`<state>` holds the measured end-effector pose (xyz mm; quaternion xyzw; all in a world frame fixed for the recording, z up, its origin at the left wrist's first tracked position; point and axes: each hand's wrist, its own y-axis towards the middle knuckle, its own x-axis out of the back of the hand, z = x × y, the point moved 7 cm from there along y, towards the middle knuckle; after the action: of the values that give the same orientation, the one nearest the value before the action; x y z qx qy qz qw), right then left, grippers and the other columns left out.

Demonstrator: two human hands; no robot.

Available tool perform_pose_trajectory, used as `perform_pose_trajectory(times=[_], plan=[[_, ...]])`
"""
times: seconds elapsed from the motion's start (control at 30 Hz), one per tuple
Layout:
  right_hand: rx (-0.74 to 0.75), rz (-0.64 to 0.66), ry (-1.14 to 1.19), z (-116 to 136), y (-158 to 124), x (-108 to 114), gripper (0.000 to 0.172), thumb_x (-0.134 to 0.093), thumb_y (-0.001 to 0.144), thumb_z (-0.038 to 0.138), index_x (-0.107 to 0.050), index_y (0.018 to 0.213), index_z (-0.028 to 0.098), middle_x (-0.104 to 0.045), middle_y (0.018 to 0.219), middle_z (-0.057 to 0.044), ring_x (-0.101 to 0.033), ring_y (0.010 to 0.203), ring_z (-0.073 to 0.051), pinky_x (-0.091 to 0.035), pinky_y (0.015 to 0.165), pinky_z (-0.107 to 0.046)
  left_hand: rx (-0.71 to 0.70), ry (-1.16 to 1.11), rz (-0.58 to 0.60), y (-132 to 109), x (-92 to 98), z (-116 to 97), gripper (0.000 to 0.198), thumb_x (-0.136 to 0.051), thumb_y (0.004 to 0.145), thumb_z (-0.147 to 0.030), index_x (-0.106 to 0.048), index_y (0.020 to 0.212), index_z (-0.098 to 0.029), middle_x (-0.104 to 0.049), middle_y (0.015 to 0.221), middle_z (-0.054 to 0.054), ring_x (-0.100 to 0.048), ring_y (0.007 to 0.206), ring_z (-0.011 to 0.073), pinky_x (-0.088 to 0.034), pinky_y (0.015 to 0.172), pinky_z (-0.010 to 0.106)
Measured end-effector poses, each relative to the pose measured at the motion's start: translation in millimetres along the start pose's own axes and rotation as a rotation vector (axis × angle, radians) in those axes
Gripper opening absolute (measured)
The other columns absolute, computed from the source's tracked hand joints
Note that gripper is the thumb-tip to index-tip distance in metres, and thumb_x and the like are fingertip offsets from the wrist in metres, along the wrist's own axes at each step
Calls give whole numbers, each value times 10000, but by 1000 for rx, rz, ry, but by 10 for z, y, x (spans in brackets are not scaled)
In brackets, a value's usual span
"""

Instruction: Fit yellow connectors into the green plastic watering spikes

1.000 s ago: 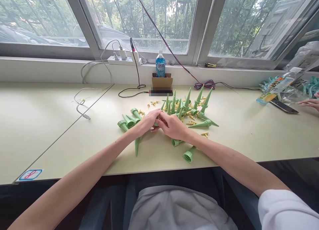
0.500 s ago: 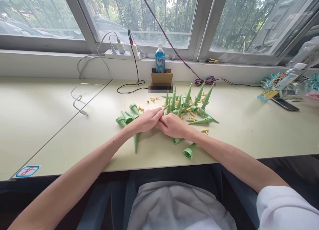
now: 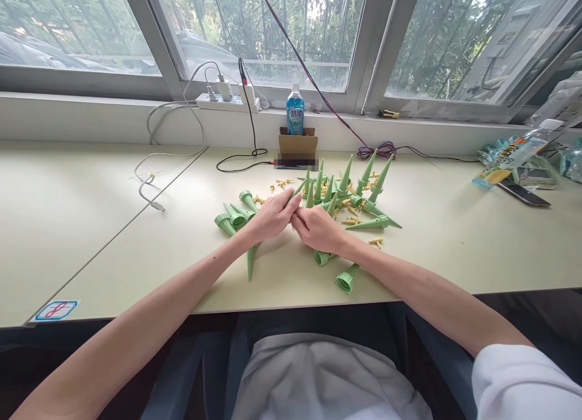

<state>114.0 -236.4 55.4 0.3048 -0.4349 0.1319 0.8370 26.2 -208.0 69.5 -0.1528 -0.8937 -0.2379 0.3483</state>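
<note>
Counter (image 3: 454, 250): pale yellow-green and wide, with a thin seam line on the left side.
Room: big windows (image 3: 313, 32) at the back with trees outside. A white power strip (image 3: 227, 103) with wires sits on the sill.
One each: one bottle (image 3: 295, 114) with a blue label, one small cardboard box (image 3: 297, 147) right in front of it, and one dark phone (image 3: 522, 194) far off to the right.
Green cones (image 3: 366, 174): about eight stand with points up and about nine more lie flat around the hands. They are too bunched to count for sure.
Yellow pegs (image 3: 375, 242): many tiny ones lie among the cones, too small to count.
Left hand (image 3: 268, 217): its grip is closed around a held cone (image 3: 296, 193). Only the thin green tip pokes out past the fingers.
Right hand (image 3: 321, 229): its grip is pressed together, with fingertips touching the left fingertips. What it pinches is hidden.
Where: both hands are at the middle of the counter, just in front of the standing cones.
</note>
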Motion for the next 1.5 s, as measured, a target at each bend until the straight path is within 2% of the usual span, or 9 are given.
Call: perform_pose_trajectory(times=[0.33, 0.63, 0.77, 1.13, 1.5], plan=[[-2, -9, 24, 9, -6, 13, 317, -378, 989, 206, -631, 807, 151, -586, 612, -5, -412, 472, -96, -281, 537, -233, -8, -59, -69, 6, 32, -17, 375, -379, 966, -410, -303, 662, -204, -360, 582, -30, -348, 561, 124, -294, 540, 266], [-44, -28, -20, -2, 14, 26, 339, -360, 1004, 239, -520, 714, 168, -479, 549, 16, -348, 463, -92, -252, 530, -236, 19, -59, -196, -38, 107, -62, 362, -426, 943, -423, -300, 680, -209, -306, 592, -43, -285, 543, 116, -264, 510, 263], [-64, -18, -42, 2, 16, 26, 342, -353, 1008, 245, -521, 721, 168, -495, 561, 10, -364, 472, -95, -251, 536, -239, 20, -58, -220, -49, 123, -75, 355, -417, 945, -419, -290, 688, -210, -287, 602, -45, -270, 549, 117, -261, 515, 265], [-55, 1, -80, -15, 11, -14, 349, -334, 1016, 254, -581, 789, 157, -589, 627, -19, -436, 490, -108, -250, 531, -246, 64, -113, -150, -29, 84, -21, 293, -437, 922, -349, -306, 699, -213, -329, 590, -44, -317, 543, 117, -264, 517, 267], [-24, 14, -102, 2, 4, -18, 347, -307, 1026, 264, -601, 876, 156, -588, 634, -14, -425, 481, -111, -227, 527, -245, 74, -152, -71, -20, 48, 32, 171, -397, 914, -262, -382, 752, -210, -408, 658, -24, -388, 602, 130, -316, 547, 266]])
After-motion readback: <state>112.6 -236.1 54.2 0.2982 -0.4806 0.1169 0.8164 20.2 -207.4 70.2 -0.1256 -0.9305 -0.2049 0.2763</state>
